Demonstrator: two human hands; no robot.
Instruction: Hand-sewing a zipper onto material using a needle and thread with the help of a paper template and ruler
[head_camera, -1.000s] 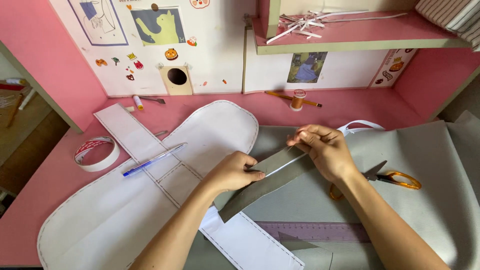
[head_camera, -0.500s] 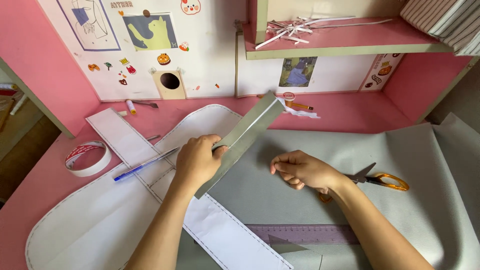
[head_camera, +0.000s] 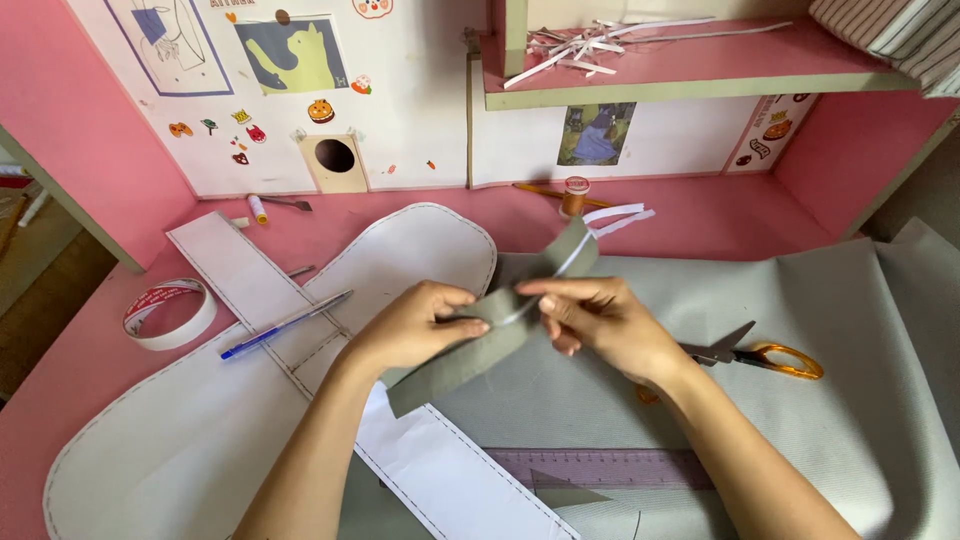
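A long grey fabric strip with a white edge is held slanted above the desk. My left hand pinches its middle from the left. My right hand pinches it from the right, fingertips close to the left hand's. The strip's upper end points towards the back wall. Under the hands lie a large white paper pattern with dashed lines and a sheet of grey fabric.
Orange-handled scissors lie on the grey fabric right of my right hand. A blue pen rests on the pattern, a tape roll sits on the pink desk at left. A purple ruler lies near the front. A thread spool stands at the back.
The strip came down from its raised position at the left. My right hand, which rested on the fabric, has risen and taken hold of the strip beside my left hand.
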